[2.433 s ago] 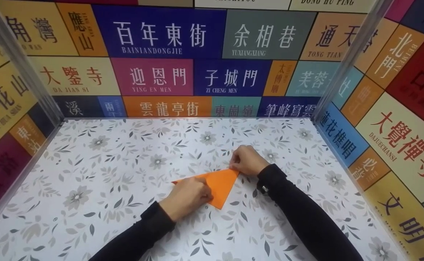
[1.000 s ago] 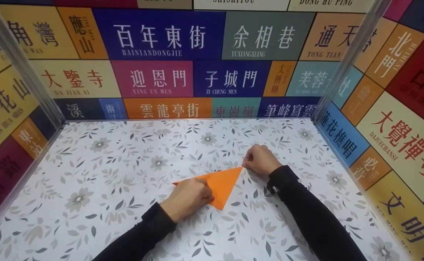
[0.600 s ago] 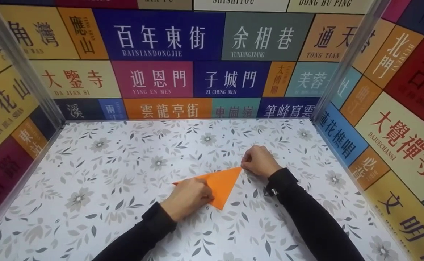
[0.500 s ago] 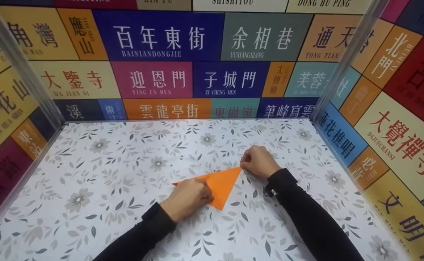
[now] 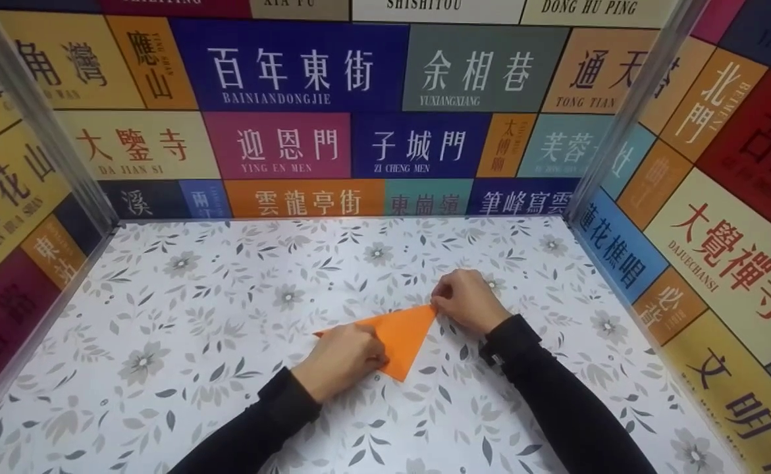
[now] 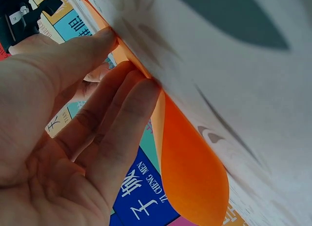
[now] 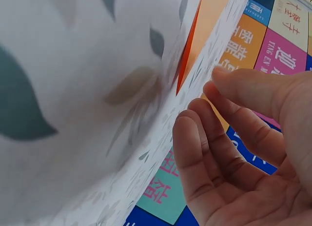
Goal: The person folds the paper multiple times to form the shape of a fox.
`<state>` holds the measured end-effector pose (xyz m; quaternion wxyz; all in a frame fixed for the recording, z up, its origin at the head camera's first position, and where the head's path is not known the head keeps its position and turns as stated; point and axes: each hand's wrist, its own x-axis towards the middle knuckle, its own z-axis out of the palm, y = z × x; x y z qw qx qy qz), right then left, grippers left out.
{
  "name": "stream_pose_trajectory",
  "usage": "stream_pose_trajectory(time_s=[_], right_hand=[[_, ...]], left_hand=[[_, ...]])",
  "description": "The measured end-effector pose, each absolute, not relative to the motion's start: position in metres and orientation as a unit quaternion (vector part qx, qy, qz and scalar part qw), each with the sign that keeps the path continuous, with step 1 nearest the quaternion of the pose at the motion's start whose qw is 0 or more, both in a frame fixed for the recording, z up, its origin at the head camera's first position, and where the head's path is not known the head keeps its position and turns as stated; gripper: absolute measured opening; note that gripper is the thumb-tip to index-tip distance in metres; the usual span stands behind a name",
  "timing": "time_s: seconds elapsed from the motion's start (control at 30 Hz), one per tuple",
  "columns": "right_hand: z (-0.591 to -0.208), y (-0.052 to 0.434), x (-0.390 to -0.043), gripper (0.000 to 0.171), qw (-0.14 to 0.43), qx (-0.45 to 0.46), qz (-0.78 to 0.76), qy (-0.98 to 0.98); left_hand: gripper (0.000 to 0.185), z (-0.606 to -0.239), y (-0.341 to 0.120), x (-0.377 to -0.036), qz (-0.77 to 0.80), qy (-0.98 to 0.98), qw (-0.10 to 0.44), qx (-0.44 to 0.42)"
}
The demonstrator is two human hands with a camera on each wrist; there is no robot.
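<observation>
An orange sheet of paper [image 5: 405,339], folded to a triangle, lies on the floral tabletop in the head view. My left hand [image 5: 342,362] presses the paper's left part with thumb and fingertips, covering some of it. Seen from the left wrist, that hand's thumb and fingers [image 6: 146,96] stand apart along the paper, and a rounded orange fold [image 6: 195,172] bulges beside them. My right hand [image 5: 471,299] has its fingertips right at the paper's upper right corner. In the right wrist view, its thumb and index finger [image 7: 234,82] come together beside the pointed paper tip [image 7: 187,55], with no paper visible between them.
A white tabletop [image 5: 227,289] with grey leaves and flowers spreads around the hands. Upright panels printed with coloured blocks and lettering enclose it: a back wall [image 5: 286,145], a left wall [image 5: 3,197] and a right wall [image 5: 721,237].
My right hand slid right between the oldest frame and one second ago, and has since shifted slightly back left and nearer. The left hand and the paper stay almost where they were.
</observation>
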<state>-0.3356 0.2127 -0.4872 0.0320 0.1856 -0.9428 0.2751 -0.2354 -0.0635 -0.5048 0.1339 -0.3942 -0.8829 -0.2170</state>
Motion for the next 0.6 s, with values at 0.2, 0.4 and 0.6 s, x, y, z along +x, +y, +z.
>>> stream_pose_trajectory(time_s=[0.2, 0.4, 0.6], right_hand=[[-0.485, 0.209, -0.325, 0.009, 0.045, 0.206, 0.276, -0.938], [-0.485, 0.205, -0.313, 0.009, 0.078, 0.23, 0.264, -0.933], [-0.486, 0.199, -0.302, 0.009, 0.101, 0.261, 0.266, -0.922]], left_hand=[[0.008, -0.505, -0.064, -0.235, -0.211, -0.891, 0.121, -0.383], [0.007, -0.504, -0.064, -0.236, -0.209, -0.892, 0.123, -0.382], [0.01, -0.505, -0.063, -0.237, -0.218, -0.887, 0.126, -0.386]])
